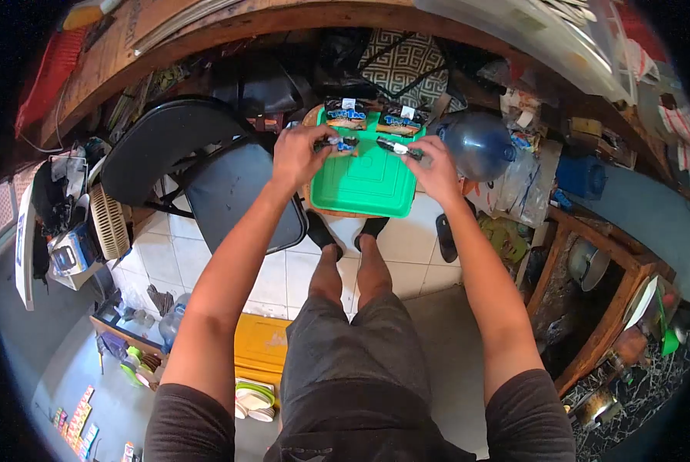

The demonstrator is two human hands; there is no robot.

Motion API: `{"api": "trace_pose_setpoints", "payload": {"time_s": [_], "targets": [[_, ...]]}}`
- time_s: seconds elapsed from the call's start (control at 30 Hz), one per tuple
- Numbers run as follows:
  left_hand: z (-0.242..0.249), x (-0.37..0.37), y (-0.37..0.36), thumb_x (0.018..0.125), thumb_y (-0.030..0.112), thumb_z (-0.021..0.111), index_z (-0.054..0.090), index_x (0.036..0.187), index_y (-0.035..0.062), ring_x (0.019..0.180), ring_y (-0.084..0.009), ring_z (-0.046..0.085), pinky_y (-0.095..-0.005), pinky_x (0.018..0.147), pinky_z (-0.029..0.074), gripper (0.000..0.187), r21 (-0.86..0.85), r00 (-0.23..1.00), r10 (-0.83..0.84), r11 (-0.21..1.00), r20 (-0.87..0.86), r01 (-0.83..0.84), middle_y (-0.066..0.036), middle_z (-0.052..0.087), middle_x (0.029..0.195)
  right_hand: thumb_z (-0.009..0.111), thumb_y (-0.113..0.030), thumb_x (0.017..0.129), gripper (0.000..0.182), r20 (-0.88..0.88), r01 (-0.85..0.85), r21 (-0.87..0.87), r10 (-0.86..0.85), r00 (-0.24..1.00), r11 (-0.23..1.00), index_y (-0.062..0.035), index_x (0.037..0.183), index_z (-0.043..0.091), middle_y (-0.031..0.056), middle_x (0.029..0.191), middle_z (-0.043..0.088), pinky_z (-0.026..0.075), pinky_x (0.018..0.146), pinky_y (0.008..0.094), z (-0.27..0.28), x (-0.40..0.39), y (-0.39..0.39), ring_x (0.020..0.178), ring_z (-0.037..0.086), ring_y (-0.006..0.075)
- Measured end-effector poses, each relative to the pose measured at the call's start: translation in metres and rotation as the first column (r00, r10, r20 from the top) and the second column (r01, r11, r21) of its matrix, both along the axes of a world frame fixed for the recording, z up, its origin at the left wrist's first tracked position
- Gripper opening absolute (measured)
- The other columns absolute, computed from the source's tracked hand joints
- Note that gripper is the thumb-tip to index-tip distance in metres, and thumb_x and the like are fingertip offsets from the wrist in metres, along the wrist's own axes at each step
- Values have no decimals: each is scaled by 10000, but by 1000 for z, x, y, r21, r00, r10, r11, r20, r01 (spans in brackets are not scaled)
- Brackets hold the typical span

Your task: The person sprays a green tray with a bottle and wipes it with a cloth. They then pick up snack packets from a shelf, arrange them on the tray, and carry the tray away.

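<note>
A green plastic tray (362, 202) rests on a round wooden stool in front of me. Two dark snack packets with blue lettering, a left one (346, 115) and a right one (399, 121), lie side by side at its far end. My left hand (302, 156), over the tray's left edge, pinches a small dark snack packet (346, 144) with blue on it. From the right side, my right hand (435, 165) grips another small dark packet (395, 147) showing a white patch. Both held packets are above the tray, apart from each other; fingers partly cover them.
To the left stands a black folding chair (233, 189). A large blue water bottle (476, 146) is close on the right, near plastic bags (523, 189). A wooden shelf edge (283, 21) spans the far side. A yellow box (260, 346) sits beside my legs.
</note>
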State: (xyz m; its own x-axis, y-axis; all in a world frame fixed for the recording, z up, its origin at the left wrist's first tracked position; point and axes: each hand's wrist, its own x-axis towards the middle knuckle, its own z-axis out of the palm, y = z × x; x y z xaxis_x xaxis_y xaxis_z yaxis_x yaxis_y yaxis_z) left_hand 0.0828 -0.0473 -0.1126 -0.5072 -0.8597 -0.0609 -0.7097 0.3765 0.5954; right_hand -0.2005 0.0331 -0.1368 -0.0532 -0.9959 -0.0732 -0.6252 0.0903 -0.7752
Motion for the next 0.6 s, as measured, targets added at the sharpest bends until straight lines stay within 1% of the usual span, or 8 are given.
{"api": "trace_pose_setpoints", "payload": {"time_s": [0.07,0.1,0.2,0.23,0.33,0.4,0.5,0.6], "targets": [[2,-9,-6,791,159,752,690,1054,162,843,-317,669,-432,752,513,270,157,993,102,982,55,-110,-135,688,947,788,-183,769,290,38,14,-25,-13,999,1000,-10,986,705,126,1025,633,493,836,372,-7,-2,-6,961,622,307],[-3,-9,-9,801,176,750,686,1062,160,882,-333,666,-427,758,518,269,100,996,78,992,32,-81,-131,687,954,789,-168,769,299,54,34,14,-34,998,999,-3,1001,699,123,1023,633,501,796,356,-8,-2,-8,931,631,286],[-12,-12,-15,808,169,740,678,1067,145,923,-347,658,-425,769,520,268,116,995,100,988,23,-102,-121,685,995,783,-145,773,291,116,67,76,-76,990,995,-4,1012,695,115,1021,634,505,747,338,-13,-1,-11,900,636,270],[-14,-14,-16,808,169,740,678,1067,145,923,-347,658,-425,769,520,268,114,995,96,989,17,-97,-121,685,995,775,-130,779,275,119,64,-3,-63,991,998,-12,1012,689,108,1017,635,504,722,332,-16,0,-12,885,637,265],[-20,-17,-16,800,142,729,665,1081,140,950,-334,650,-430,763,521,287,-6,997,82,997,7,-82,-111,673,1014,771,-125,781,260,102,85,24,-87,991,996,-22,1003,684,102,1016,637,504,704,345,-18,0,-12,882,635,265],[-22,-18,-16,792,147,706,645,1099,155,1051,-302,633,-437,808,532,313,-133,993,30,991,112,-15,-98,652,1140,760,-110,785,242,111,116,44,-120,987,992,-34,1000,680,105,1017,637,503,708,353,-20,3,-11,873,633,271],[-22,-22,-14,775,136,716,631,1112,146,1077,-289,601,-414,837,517,348,-173,993,51,984,110,-31,-72,631,1171,747,-91,787,241,27,143,-17,-142,989,990,-42,1012,677,110,1014,636,499,726,364,-18,6,-11,873,629,279],[-7,-27,-14,744,114,749,628,1091,91,1025,-315,596,-411,826,500,369,-213,996,79,975,53,-66,-87,623,1097,746,-89,780,288,64,233,128,-242,968,964,-56,1055,663,115,1007,633,495,758,374,-3,13,-13,887,624,290]]}}
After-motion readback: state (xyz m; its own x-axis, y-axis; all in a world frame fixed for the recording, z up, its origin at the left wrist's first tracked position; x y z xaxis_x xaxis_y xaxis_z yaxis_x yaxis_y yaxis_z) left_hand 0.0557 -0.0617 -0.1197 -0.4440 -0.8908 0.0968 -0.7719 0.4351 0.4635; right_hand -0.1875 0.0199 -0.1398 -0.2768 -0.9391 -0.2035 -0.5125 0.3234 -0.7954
